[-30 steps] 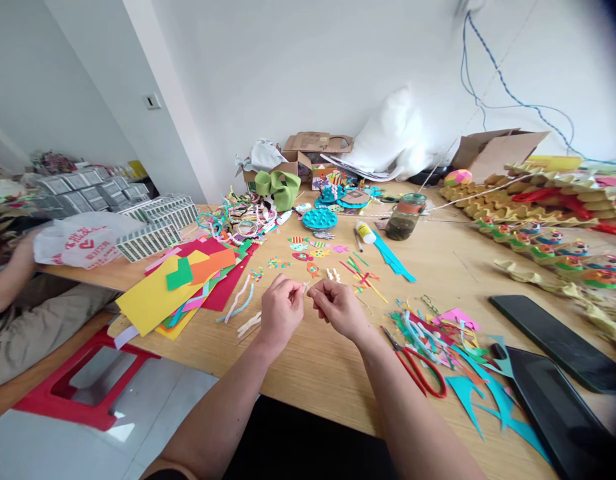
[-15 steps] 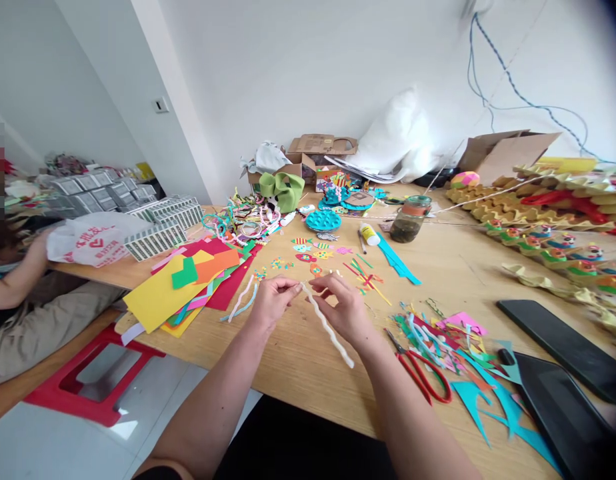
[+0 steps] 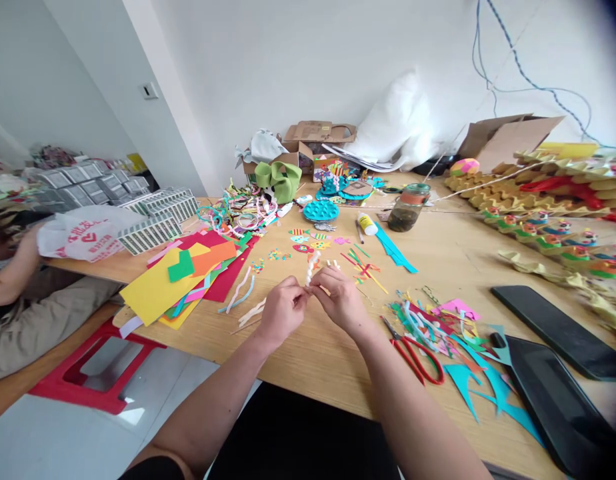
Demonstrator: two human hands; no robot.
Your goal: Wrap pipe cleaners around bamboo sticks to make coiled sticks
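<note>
A light wooden table carries fanned sheets of coloured paper at its left side and red-handled scissors beside a heap of paper scraps at right. Farther back lie paper fish, a glue stick and a glass jar.

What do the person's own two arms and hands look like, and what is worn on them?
The left hand and the right hand are both without gloves, and no watch or bracelet shows at either wrist. Both forearms are uncovered. A black sleeve edge shows high on the left arm; the right sleeve is out of view.
</note>
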